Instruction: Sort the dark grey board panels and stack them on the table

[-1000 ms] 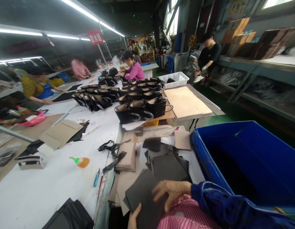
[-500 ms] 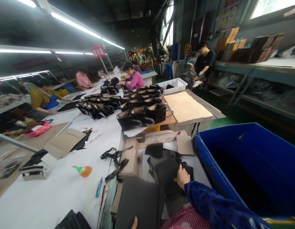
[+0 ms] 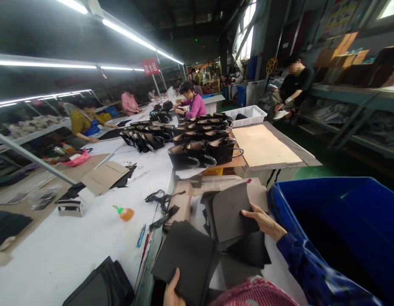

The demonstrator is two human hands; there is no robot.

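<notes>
My left hand point(image 3: 174, 290) grips the near edge of a stack of dark panels point(image 3: 188, 257), thumb on top and the other fingers hidden beneath. My right hand point(image 3: 262, 221) pinches the right edge of a dark grey panel point(image 3: 230, 208), which is tilted up above more loose panels; its thumb lies on the near face. Below it, black panels point(image 3: 251, 250) lie fanned out. Left of these stands a pile of beige pieces point(image 3: 180, 199). A beige panel point(image 3: 260, 195) shows partly behind the raised one.
A big blue bin point(image 3: 312, 255) stands at my right. On the white table point(image 3: 98, 246) are a glue bottle point(image 3: 125, 213), blue thread snips point(image 3: 141, 236), black strips point(image 3: 160, 199) and a black stack point(image 3: 103, 282). Rows of black bags point(image 3: 200, 155) stand ahead; several people sit beyond.
My right hand has gone from resting on the loose panels to lifting a panel by its edge. The left-hand stack has turned and tilted. The view has swung left.
</notes>
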